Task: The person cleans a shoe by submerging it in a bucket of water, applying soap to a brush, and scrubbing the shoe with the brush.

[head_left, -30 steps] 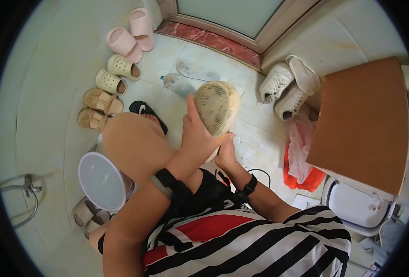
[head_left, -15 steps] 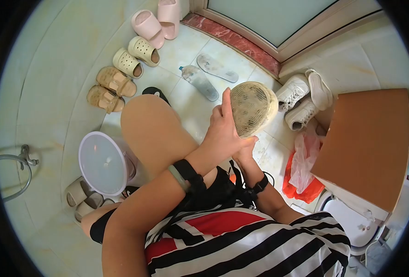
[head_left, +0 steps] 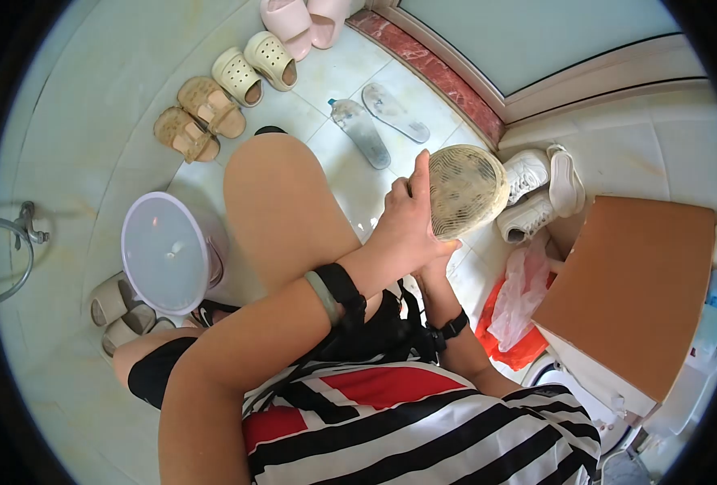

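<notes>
A pale shoe [head_left: 465, 192] is held up in front of me, its worn, ridged, dirt-darkened sole facing the camera. My left hand [head_left: 407, 217] is closed around the shoe's left edge, with one finger stretched up along the side. Below it, my right hand [head_left: 435, 271] is against the near end of the shoe and seems to grip it; most of its fingers are hidden behind the left hand and the shoe. The shoe's upper is mostly out of sight. Two greyish insoles [head_left: 360, 133] [head_left: 395, 113] lie on the tiles beyond my hands.
White lace-up shoes [head_left: 528, 182] rest by the right wall, beside a brown-topped cabinet [head_left: 629, 283] and a red and clear plastic bag [head_left: 520, 311]. At left stands a lilac-rimmed bucket of water [head_left: 164, 255]. Tan sandals [head_left: 199, 120], cream clogs [head_left: 253, 63] and pink slides [head_left: 303, 24] line the left wall.
My view has shifted, so the floor items sit differently in the picture. Both hands still hold the shoe in much the same pose, now slightly farther right in view.
</notes>
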Action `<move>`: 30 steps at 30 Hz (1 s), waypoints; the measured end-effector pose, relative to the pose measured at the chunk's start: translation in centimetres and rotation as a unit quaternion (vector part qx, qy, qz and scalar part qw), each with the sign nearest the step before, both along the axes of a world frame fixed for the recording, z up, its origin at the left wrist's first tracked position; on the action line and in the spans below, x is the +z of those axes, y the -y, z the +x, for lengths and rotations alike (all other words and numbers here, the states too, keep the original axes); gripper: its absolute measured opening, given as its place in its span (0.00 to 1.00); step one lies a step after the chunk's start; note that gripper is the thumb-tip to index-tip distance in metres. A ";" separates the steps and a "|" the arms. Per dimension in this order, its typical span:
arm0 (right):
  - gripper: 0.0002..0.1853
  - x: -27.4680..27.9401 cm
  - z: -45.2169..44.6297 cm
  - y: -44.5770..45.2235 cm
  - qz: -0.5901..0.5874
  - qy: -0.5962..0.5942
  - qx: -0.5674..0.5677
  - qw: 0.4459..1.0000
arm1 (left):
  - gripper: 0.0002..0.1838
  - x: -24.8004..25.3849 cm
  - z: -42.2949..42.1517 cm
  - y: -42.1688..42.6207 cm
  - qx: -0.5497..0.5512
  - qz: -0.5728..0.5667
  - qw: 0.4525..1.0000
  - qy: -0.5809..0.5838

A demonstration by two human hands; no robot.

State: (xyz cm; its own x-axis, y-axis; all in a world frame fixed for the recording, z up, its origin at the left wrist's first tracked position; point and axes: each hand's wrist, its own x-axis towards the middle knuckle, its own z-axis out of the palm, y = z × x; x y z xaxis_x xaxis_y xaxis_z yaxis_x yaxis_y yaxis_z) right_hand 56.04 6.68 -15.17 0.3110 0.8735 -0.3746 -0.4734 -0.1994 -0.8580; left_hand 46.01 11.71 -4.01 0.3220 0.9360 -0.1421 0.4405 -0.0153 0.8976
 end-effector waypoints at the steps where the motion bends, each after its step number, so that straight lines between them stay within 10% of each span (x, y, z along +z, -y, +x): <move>1: 0.26 0.0 0.1 -0.1 0.002 0.001 -0.003 1.000 | 0.67 0.0 0.0 -0.1 0.005 -0.019 1.000 0.004; 15: 0.23 1.0 2.2 1.1 0.082 -0.130 0.031 0.988 | 0.66 1.5 -0.8 -0.4 0.017 -0.044 0.997 0.058; 26: 0.27 1.5 7.7 2.2 -0.150 -0.099 0.274 0.945 | 0.63 0.8 -0.9 0.3 -0.038 -0.006 0.997 0.072; 30: 0.24 0.2 6.8 2.1 -0.127 -0.124 0.079 0.981 | 0.62 0.9 -0.6 0.5 -0.025 0.008 0.995 0.099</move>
State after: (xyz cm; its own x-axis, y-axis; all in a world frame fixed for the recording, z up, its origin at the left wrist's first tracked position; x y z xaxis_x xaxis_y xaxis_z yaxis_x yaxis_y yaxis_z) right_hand 62.82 4.63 -14.98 0.0506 0.7725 -0.6329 -0.6066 -0.4797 -0.6340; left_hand 45.37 11.18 -3.14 0.3879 0.9200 -0.0564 0.2529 -0.0474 0.9663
